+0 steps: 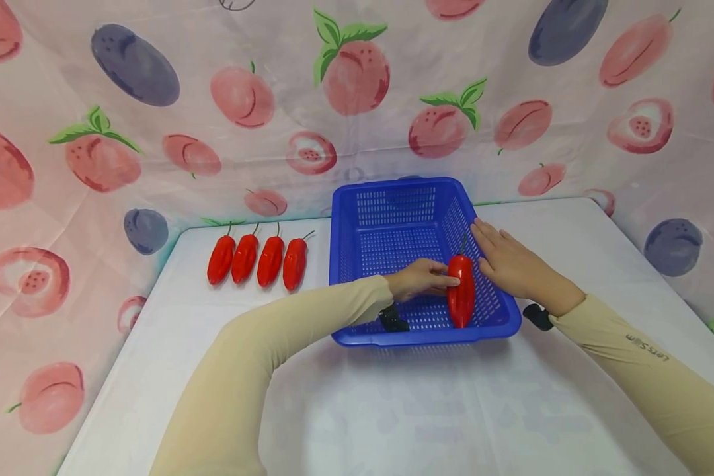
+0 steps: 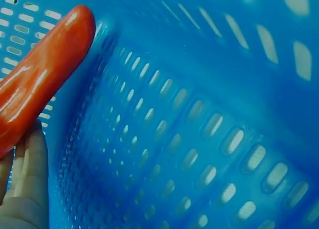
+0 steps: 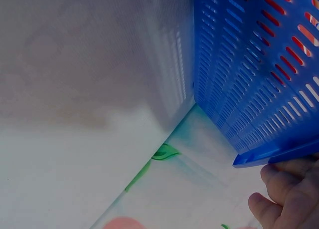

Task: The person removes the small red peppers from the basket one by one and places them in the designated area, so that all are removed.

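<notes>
My left hand [image 1: 419, 279] reaches into the blue plastic basket [image 1: 393, 340] and holds a red chili pepper [image 1: 461, 297] between thumb and fingers. The pepper stands near the basket's right wall, its green stem toward the back. In the left wrist view the pepper [image 2: 47, 69] shows its smooth, glossy tip, with fingers [image 2: 32, 164] behind it. Outside the basket, my right hand [image 1: 514, 264] rests along the right rim with its fingers extended. The right wrist view catches its fingers [image 3: 289, 189] by the rim, and red shows through the slots of the basket wall [image 3: 249, 64].
Several more red peppers [image 1: 245, 258] lie in a row on the white tabletop [image 1: 393, 410], left of the basket. Behind the table hangs a fruit-printed cloth [image 1: 357, 139]. Black straps or devices [image 1: 538, 316] sit at the wrists.
</notes>
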Motion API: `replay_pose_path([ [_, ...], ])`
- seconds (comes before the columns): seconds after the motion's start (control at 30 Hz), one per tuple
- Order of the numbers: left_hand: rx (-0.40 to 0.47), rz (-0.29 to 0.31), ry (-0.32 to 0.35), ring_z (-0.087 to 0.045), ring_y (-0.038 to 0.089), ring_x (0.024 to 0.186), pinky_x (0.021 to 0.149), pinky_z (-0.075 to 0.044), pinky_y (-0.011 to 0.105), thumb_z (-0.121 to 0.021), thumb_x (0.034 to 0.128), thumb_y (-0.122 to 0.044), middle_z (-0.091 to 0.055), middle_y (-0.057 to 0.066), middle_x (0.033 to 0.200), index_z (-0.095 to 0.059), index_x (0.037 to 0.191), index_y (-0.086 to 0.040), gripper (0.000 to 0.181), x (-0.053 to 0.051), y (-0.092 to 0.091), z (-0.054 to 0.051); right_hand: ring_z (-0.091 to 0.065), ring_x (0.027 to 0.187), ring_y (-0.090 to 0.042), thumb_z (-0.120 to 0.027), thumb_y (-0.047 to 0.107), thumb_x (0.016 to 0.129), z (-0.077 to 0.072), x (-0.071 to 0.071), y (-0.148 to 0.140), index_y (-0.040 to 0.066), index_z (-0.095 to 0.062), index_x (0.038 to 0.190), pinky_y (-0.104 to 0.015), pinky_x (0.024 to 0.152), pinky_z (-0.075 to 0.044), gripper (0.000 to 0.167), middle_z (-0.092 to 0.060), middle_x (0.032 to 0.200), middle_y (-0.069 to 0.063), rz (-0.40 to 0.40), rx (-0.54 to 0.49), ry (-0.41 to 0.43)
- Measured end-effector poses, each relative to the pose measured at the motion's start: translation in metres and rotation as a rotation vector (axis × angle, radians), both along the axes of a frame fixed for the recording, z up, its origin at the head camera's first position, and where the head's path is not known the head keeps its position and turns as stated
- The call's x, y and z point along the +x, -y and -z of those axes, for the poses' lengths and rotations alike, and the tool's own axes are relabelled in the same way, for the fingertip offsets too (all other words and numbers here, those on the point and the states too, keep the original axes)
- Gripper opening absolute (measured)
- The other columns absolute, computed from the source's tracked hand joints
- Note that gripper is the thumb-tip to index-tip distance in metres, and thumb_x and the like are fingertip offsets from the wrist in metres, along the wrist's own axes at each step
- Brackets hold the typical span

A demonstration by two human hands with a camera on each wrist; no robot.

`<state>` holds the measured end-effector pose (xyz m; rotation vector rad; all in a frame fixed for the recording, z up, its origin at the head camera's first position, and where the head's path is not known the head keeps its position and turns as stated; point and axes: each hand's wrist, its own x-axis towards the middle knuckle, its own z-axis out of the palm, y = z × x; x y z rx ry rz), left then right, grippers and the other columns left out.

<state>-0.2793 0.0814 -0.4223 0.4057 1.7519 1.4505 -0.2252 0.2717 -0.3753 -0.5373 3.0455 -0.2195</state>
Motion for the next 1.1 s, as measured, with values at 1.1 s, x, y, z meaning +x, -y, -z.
replay_pose_path([
  [1.1, -0.015, -0.127, -0.087, -0.057, 0.034, 0.118, 0.105, -0.043, 0.045, -0.061, 0.0914, -0.012, -0.054, 0.021, 0.131, -0.047, 0.133, 0.004, 0.047, -0.018, 0.035, -0.053, -0.014, 0.143, -0.042, -0.039, 0.018, 0.097, 0.001, -0.001, -0.001, -0.008, -0.013, 0.147, -0.060, 0.115, -0.014, 0.062, -0.012, 0.155, -0.026, 0.016, -0.012, 0.023],
])
